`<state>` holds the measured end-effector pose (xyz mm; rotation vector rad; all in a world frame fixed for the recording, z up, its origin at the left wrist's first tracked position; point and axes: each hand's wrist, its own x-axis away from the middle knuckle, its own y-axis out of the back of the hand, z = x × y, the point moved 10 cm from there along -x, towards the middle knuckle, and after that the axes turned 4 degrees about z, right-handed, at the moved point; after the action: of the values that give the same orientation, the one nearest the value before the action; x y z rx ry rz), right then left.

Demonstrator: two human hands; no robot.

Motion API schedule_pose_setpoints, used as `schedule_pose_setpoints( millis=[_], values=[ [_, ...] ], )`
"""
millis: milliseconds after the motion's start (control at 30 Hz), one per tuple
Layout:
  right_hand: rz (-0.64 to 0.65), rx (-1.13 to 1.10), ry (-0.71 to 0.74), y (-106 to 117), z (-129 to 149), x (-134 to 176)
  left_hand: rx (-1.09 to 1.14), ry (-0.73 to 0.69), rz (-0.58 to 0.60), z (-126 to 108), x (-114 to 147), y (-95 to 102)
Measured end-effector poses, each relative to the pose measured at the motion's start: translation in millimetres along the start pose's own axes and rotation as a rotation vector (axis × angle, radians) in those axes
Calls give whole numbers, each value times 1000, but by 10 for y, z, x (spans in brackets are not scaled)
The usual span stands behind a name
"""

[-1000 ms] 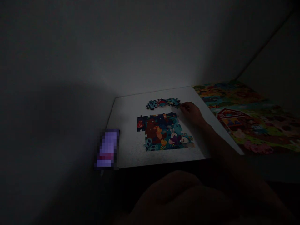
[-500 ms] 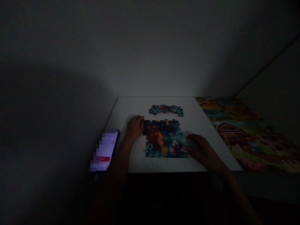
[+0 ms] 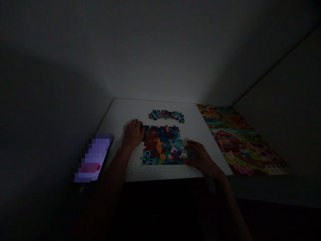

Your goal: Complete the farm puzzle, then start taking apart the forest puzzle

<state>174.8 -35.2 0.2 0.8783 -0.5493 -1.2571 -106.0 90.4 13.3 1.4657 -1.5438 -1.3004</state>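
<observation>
A partly assembled jigsaw puzzle (image 3: 164,144) lies on the white table, showing a brown bear, a white rabbit and plants. My left hand (image 3: 133,133) rests at its upper left edge, fingers curled together and gripping that corner. At the lower right edge, my right hand (image 3: 200,158) has its thumb and index finger on either side of a puzzle piece (image 3: 184,155) with a pale figure. That piece sits against the puzzle; whether it is fully locked in is too dark to tell. Beyond the puzzle lies a pile of loose puzzle pieces (image 3: 165,114).
Left of my left forearm is a lit phone (image 3: 96,157), its screen partly pixelated. On the right lie two colourful pictures, a farm scene (image 3: 240,150) nearer and an orange-green landscape (image 3: 223,115) behind. Pale walls (image 3: 155,60) enclose the white table (image 3: 150,172).
My right hand has brought the pale puzzle piece in against the puzzle's lower right edge. The left hand stays at the upper left corner. The whole view has shifted, moving things leftward.
</observation>
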Motion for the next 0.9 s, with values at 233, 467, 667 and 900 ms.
schedule_pose_setpoints(
  millis=[233, 467, 667, 900],
  values=[
    [-20, -66, 7, 19, -13, 18, 79, 43, -27, 36, -12, 63],
    [-26, -89, -13, 19, -51, 11, 129, 55, -46, 66, -19, 82],
    [-84, -111, 4, 39, -78, 25, 208, 44, -55, 56, -10, 141],
    [-90, -99, -18, 38, -96, 27, 313, 45, -50, 80, -3, 124]
  ],
)
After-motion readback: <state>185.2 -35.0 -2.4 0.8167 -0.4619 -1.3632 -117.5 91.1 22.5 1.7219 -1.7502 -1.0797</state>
